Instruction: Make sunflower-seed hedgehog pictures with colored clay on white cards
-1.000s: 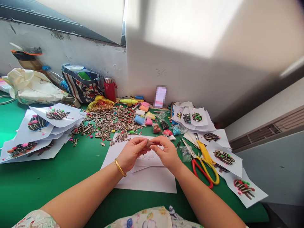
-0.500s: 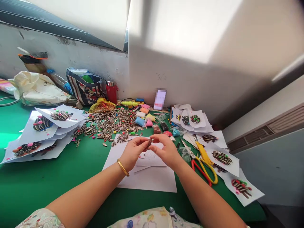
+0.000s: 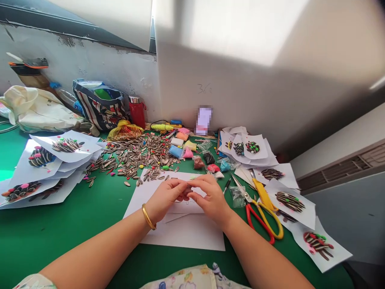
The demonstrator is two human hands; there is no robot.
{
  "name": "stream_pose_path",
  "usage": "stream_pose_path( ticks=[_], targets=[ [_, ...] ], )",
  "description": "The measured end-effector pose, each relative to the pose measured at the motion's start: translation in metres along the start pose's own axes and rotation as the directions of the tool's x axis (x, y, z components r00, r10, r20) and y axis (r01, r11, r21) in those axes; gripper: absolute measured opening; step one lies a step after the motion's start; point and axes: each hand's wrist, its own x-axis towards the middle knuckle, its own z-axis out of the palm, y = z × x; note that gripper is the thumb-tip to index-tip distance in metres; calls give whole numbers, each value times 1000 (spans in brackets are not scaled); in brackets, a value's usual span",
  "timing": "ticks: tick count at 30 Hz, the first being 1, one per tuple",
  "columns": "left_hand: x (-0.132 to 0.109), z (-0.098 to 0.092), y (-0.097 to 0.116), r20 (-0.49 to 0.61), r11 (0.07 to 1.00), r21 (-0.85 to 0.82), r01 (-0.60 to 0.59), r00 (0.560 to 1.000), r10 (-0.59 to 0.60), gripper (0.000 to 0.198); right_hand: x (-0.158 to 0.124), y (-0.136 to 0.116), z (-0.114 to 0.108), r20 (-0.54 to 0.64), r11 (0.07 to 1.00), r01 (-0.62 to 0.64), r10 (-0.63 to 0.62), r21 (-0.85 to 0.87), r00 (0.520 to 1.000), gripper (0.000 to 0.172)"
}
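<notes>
My left hand (image 3: pixel 166 197), with a gold bangle (image 3: pixel 148 216) at its wrist, has its fingers curled and pinched. My right hand (image 3: pixel 210 197) meets it fingertip to fingertip above the white paper (image 3: pixel 192 233). A small lump of brown modelling clay showed between them a moment ago; the fingers now hide it almost wholly. Under the hands lies a smaller sheet with a pencil outline, partly covered. Beyond are loose sunflower seeds (image 3: pixel 141 152) and bags of coloured clay, among them brown clay (image 3: pixel 198 162) and black clay (image 3: pixel 208 157).
Scissors (image 3: pixel 261 212) with red and yellow handles lie right, beside a yellow utility knife (image 3: pixel 264 194). Seed pictures on paper (image 3: pixel 66 146) are stacked left, others (image 3: pixel 290 201) right. A red flask (image 3: pixel 136 113), a striped bag (image 3: pixel 99 106) and a phone (image 3: pixel 204 120) stand along the wall.
My hands have drawn closer together and rotated, so the brown clay has slipped from sight behind the fingers. The camera view has shifted slightly.
</notes>
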Motion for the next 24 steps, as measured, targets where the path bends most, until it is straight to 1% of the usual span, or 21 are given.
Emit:
stream_pose_path(
  ticks=[2,3,5,8,10,12,15,17,18,20,21,23,24],
  targets=[
    [-1,1,1,32,999,33,-37,999,36,37,-1,-1,1,-41,999,-35,36,36,999,17],
    [-1,1,1,34,998,41,-51,998,50,36,-1,-1,1,-48,998,-48,50,52,998,16],
    [-1,1,0,-4,997,47,-60,998,61,33,-1,-3,1,-32,995,-56,58,78,998,18],
    [1,1,-2,-68,999,12,-46,997,47,31,-2,-5,2,-18,993,-66,68,99,998,27],
    [2,1,-4,-63,999,-17,-34,997,33,32,-2,-6,2,-16,993,-68,70,93,997,30],
    [1,3,-5,-60,999,-31,-16,998,14,34,-3,-7,3,-10,995,-54,55,79,998,25],
    [-5,10,-6,-106,997,-71,-2,994,-5,43,-4,-10,5,-45,998,-22,24,57,999,21],
    [-10,19,-6,-85,984,-175,-20,996,5,50,-4,-14,7,-78,1000,4,-2,29,997,20],
    [-13,23,-6,-39,965,-262,-20,999,10,49,-4,-17,8,-88,1000,13,-12,6,996,20],
    [-17,30,-5,60,891,-454,23,998,5,43,-3,-22,12,-97,998,7,-13,-60,995,18],
    [-18,31,-4,75,852,-521,46,997,-8,39,-3,-24,15,-92,995,3,-12,-97,996,21],
    [-17,28,0,80,791,-606,83,996,-44,36,-3,-29,21,-32,984,44,-51,-170,998,31],
    [-16,25,2,81,768,-633,100,995,-63,39,-4,-31,25,22,976,90,-87,-196,996,36]
  ],
)
